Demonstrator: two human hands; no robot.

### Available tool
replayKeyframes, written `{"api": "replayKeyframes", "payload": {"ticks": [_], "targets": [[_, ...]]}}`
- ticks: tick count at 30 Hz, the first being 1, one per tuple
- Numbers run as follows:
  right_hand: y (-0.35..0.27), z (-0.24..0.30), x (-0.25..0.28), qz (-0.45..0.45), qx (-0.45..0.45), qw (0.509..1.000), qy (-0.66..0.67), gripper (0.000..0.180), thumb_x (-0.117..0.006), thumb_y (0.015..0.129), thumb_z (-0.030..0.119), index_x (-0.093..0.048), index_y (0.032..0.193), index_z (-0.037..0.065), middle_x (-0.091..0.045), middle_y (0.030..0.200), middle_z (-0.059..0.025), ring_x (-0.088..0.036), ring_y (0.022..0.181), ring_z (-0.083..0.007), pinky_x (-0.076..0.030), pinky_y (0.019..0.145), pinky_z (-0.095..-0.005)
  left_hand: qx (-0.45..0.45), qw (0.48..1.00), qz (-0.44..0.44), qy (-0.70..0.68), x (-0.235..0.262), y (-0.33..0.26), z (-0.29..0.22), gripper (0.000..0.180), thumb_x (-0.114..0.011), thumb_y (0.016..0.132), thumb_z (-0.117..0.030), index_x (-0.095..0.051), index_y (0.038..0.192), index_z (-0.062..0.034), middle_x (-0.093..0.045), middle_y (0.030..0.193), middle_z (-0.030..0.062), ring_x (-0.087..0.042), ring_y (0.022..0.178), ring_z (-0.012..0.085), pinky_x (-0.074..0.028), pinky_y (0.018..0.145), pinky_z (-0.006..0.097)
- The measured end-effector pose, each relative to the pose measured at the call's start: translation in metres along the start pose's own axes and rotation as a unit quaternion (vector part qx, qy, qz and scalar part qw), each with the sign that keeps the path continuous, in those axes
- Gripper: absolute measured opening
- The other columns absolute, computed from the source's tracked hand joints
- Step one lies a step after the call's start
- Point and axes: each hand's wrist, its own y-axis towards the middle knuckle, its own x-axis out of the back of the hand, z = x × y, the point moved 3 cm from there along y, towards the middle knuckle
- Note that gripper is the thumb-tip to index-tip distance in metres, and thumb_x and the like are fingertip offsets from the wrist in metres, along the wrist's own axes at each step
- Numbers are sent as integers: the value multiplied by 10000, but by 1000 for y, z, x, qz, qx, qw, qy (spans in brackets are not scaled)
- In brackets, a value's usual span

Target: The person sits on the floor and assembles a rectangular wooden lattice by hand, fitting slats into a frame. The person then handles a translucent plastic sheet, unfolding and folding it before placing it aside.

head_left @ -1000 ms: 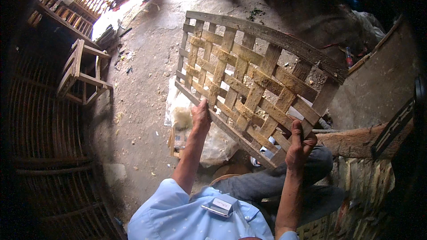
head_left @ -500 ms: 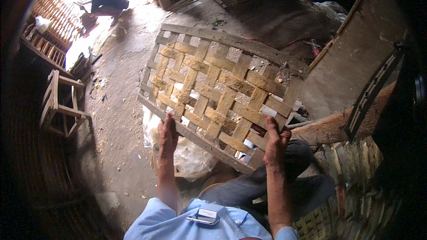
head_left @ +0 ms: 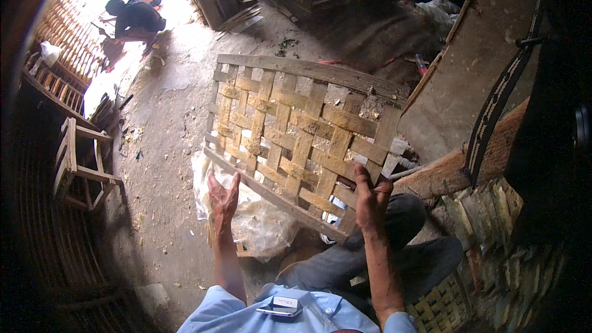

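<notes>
A woven panel of flat bamboo strips [head_left: 296, 126] is held up tilted in front of me, with grey wooden rails along its upper and lower long edges. Coarse tan crumbs cling to several of the strips. My right hand [head_left: 372, 203] grips the panel's near right corner, thumb on top of the weave. Just below the lower rail, my left hand [head_left: 224, 198] has its thumb and fingers apart, with nothing between them. Beneath the panel a clear plastic sheet or bag [head_left: 265, 228] lies in front of my legs.
A wooden stool frame [head_left: 83, 163] stands on the left. At the far left a person [head_left: 132, 18] crouches in bright light, another behind. More woven panels [head_left: 441, 302] lie stacked at my right, near a log [head_left: 456, 172]. Floor debris includes scraps and a plastic bottle [head_left: 421, 65].
My left hand has come off the panel's lower rail and its fingers have spread. The panel has dropped slightly and tilted a little, still in my right hand.
</notes>
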Motion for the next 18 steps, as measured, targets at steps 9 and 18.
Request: {"api": "replayKeyframes", "payload": {"ticks": [9,18], "targets": [[10,88,7,178,252,909,-279,213,-719,936,219,-751,976,12,-714,763,-118,-659,638,-154,-493,594,-282,-379,916,-130,-20,67,37,-184,839,-849,784,-340,-438,1456,-53,-518,1439,193,-469,1362,368,-374,1143,490],[24,148,-11,275,387,783,-403,485,-723,892,289,-613,1311,71,-688,1178,-185,-689,1056,-348,-567,868,-429,-412,892,-14,-187,44,108,-146,173,-824,711,-178,-687,740,-76,-688,680,44,-684,626,203,-553,687,352]]}}
